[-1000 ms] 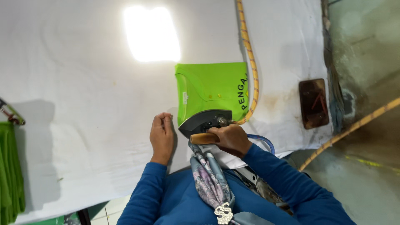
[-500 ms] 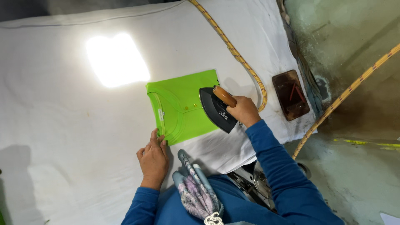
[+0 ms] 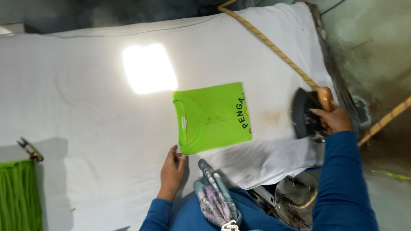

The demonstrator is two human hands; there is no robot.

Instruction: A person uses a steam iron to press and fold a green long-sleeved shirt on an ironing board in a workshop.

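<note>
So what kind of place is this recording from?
Most likely a garment pressing or finishing station. A wide table padded with white cloth carries a neatly folded green shirt. The right hand holds a heavy black iron on a braided cord; more green fabric lies nearby.

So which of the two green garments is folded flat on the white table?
The bright green folded shirt mid-table, its collar showing, just beyond the left hand. The other green cloth hangs in ribbed folds at the table's left edge.

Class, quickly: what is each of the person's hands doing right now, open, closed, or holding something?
Left hand: open, flat on the white cloth at the folded green shirt's edge.
Right hand: closed on the black iron's wooden handle.
</note>
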